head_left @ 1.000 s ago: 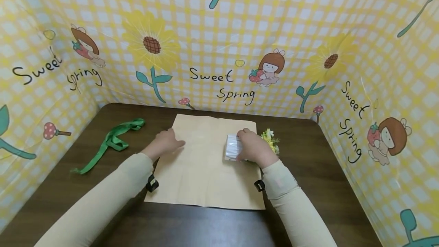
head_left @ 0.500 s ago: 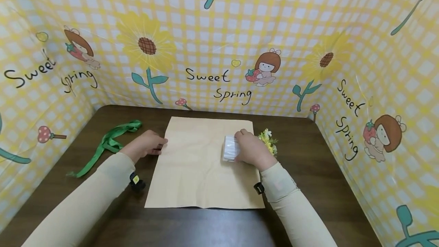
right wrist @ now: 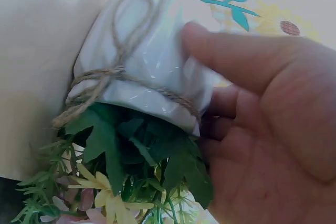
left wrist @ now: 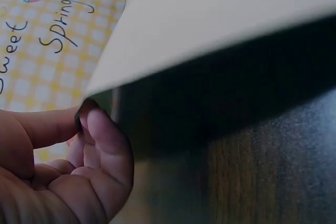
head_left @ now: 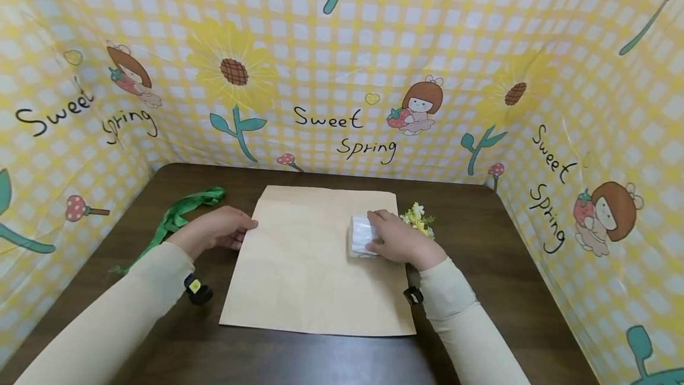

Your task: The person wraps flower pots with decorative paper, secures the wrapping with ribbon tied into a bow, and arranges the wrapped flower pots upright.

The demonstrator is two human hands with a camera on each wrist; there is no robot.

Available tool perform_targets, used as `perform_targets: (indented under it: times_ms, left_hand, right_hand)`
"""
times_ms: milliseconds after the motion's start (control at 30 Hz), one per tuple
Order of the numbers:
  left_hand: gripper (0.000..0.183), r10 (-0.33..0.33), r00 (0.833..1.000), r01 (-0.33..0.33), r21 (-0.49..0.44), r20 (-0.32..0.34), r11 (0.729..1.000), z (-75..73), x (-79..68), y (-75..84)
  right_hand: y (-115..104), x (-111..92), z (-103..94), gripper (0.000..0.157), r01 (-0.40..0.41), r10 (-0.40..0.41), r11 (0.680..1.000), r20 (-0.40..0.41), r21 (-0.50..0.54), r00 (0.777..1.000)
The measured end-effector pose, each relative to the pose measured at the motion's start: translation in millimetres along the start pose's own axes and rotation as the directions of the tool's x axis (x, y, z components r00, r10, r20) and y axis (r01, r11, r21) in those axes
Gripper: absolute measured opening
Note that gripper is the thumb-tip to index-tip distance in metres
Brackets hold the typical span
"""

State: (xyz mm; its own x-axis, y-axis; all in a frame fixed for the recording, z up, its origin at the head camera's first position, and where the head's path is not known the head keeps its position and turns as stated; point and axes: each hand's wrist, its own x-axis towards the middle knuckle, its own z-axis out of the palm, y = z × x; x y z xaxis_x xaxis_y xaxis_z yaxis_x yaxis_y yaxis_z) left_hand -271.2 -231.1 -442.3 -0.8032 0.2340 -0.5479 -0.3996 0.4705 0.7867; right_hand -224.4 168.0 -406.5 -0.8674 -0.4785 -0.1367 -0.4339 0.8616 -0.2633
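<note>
Dark bench [head_left: 342, 358]; left hand [head_left: 221, 232] pinches paper [head_left: 299, 284] at left edge; right hand [head_left: 398, 239] holds pot [head_left: 361, 236] sideways, flowers [head_left: 418, 218] rightward.

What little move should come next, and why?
Perhaps the left hand should fold the tan paper toward the white flowerpot, since it pinches the paper's raised left edge while the right hand holds the pot.

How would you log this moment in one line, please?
left hand: pinches kraft paper edge; right hand: holds twine-tied flowerpot, sideways; green ribbon: on table
</note>
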Motion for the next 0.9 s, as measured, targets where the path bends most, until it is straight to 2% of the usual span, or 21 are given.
perform_targets:
  times_ms: [200,467,600,900]
  left_hand:
    - [0.036,0.021,0.999,-0.018,-0.060,0.047,0.998,0.7,-15.0,8.8]
    - [0.031,0.077,0.994,-0.069,-0.088,0.082,0.994,8.7,-45.8,39.0]
    - [0.030,0.104,0.991,-0.094,-0.114,0.089,0.989,15.8,-55.9,54.7]
    - [0.023,0.187,0.982,-0.186,-0.137,-0.004,0.973,40.4,-68.7,90.5]
  right_hand:
    - [1.6,-1.6,-2.6,0.069,0.023,-0.023,1.000,-0.051,0.001,0.998]
    - [1.8,8.9,-1.9,0.068,0.010,-0.008,0.999,-0.064,0.032,0.998]
    - [1.5,15.6,-2.0,0.068,0.012,-0.010,0.999,-0.059,0.034,0.998]
    - [-6.5,22.9,-6.8,0.066,0.014,-0.014,1.000,-0.023,0.016,1.000]
